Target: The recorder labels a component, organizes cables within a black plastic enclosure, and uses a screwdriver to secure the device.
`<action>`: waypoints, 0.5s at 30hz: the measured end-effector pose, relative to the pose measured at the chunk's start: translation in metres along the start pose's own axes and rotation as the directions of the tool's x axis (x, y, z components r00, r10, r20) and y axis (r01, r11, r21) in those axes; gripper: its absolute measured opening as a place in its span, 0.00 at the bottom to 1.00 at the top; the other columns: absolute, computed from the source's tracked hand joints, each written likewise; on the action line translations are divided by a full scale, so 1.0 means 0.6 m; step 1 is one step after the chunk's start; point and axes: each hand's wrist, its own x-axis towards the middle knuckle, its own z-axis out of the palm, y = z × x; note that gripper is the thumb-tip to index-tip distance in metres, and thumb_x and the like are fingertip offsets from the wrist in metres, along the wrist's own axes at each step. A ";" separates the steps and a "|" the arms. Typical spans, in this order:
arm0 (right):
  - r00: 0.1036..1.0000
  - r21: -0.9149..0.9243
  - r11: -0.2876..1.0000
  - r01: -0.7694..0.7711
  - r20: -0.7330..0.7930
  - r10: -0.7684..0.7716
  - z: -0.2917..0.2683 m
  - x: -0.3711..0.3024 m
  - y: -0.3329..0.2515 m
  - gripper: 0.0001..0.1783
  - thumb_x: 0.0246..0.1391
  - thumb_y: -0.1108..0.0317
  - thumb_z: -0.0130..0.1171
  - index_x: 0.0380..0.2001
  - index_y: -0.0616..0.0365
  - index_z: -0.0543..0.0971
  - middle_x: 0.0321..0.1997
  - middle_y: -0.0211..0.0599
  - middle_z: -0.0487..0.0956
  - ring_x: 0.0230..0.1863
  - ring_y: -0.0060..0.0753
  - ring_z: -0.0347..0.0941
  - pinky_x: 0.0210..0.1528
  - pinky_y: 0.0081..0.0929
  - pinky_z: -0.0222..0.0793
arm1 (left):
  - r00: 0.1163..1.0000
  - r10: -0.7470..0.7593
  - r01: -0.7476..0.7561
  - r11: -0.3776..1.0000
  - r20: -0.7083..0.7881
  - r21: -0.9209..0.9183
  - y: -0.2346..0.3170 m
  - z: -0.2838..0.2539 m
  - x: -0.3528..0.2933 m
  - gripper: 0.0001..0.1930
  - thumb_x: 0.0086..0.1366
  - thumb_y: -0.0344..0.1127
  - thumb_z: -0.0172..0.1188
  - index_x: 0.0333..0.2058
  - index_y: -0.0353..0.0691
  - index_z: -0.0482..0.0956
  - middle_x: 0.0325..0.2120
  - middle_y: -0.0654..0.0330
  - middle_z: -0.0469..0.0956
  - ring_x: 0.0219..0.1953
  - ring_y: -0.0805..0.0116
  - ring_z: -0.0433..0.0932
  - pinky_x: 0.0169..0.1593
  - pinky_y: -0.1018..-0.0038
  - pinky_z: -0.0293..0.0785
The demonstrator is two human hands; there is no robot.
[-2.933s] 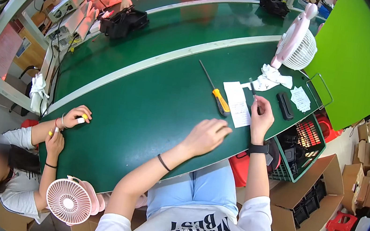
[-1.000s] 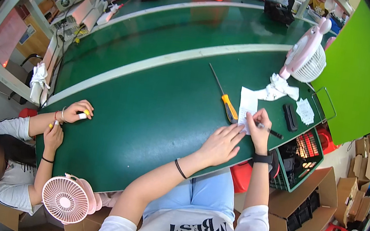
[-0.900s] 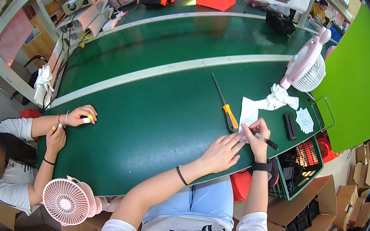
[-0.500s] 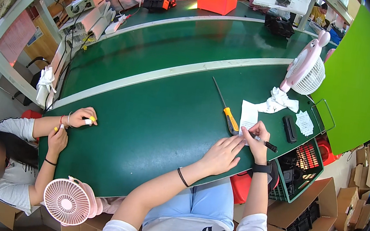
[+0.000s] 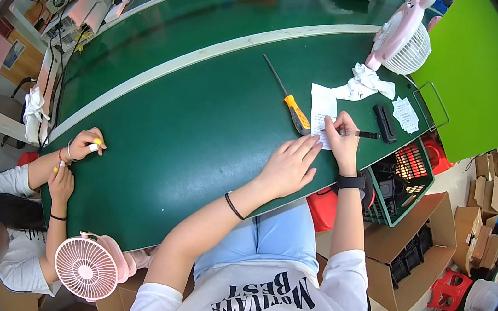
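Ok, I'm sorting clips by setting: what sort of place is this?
Probably an assembly workshop: a long green workbench, a screwdriver on it, and a carton of black parts beside it.

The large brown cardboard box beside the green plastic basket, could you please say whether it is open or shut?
Open: the brown cardboard box is uncovered, and black parts show inside.

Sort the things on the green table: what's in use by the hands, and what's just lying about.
In use:
- black pen, held in the right hand
- white paper sheet, left hand at its near end

Apparently just lying about:
- orange-handled screwdriver
- black case
- crumpled white material
- small paper slips
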 end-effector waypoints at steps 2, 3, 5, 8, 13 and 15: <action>1.000 -0.035 0.999 0.025 0.004 -0.024 0.000 -0.003 0.008 0.18 0.57 0.73 0.64 0.20 0.57 0.66 0.17 0.18 0.66 0.21 0.08 0.58 0.21 0.15 0.53 | 1.000 -0.002 0.002 1.000 0.005 -0.008 0.002 0.001 -0.002 0.28 0.64 0.41 0.58 0.59 0.32 0.69 0.62 0.49 0.66 0.65 0.54 0.65 0.65 0.60 0.63; 0.999 -0.071 0.996 0.051 0.007 -0.050 0.000 -0.004 0.012 0.17 0.56 0.73 0.64 0.20 0.58 0.66 0.17 0.19 0.66 0.21 0.09 0.57 0.21 0.16 0.53 | 1.000 -0.001 0.001 1.000 0.009 -0.016 0.002 0.001 -0.002 0.28 0.64 0.41 0.58 0.59 0.32 0.69 0.62 0.49 0.66 0.65 0.54 0.64 0.65 0.60 0.63; 0.999 -0.101 0.994 0.041 0.006 -0.040 0.003 -0.006 -0.004 0.17 0.55 0.73 0.65 0.19 0.59 0.67 0.16 0.20 0.66 0.21 0.10 0.57 0.21 0.17 0.53 | 1.000 -0.008 0.008 1.000 0.007 -0.011 0.001 0.000 -0.004 0.28 0.64 0.41 0.58 0.59 0.32 0.69 0.62 0.49 0.66 0.65 0.54 0.64 0.65 0.60 0.63; 1.000 -0.173 0.985 0.027 -0.008 -0.029 0.004 -0.006 -0.021 0.17 0.54 0.72 0.65 0.19 0.60 0.67 0.16 0.22 0.66 0.20 0.11 0.57 0.21 0.19 0.53 | 1.000 -0.006 0.006 1.000 0.002 -0.007 0.001 0.001 -0.003 0.28 0.63 0.41 0.58 0.59 0.31 0.70 0.62 0.49 0.66 0.66 0.55 0.64 0.65 0.60 0.62; 0.998 -0.208 0.976 0.061 -0.008 -0.064 0.004 -0.006 -0.030 0.17 0.52 0.71 0.67 0.19 0.62 0.67 0.15 0.25 0.65 0.19 0.13 0.57 0.21 0.20 0.53 | 1.000 -0.007 0.007 1.000 -0.001 0.001 0.002 -0.002 -0.002 0.28 0.63 0.41 0.58 0.58 0.30 0.70 0.62 0.49 0.66 0.66 0.55 0.64 0.66 0.61 0.61; 0.997 -0.198 0.977 0.080 0.014 -0.079 0.002 -0.006 -0.028 0.17 0.51 0.71 0.66 0.19 0.62 0.68 0.15 0.24 0.65 0.19 0.13 0.57 0.21 0.21 0.53 | 1.000 -0.007 0.007 1.000 -0.004 0.000 0.001 0.000 -0.002 0.28 0.63 0.41 0.59 0.58 0.30 0.71 0.62 0.49 0.67 0.65 0.55 0.64 0.65 0.61 0.62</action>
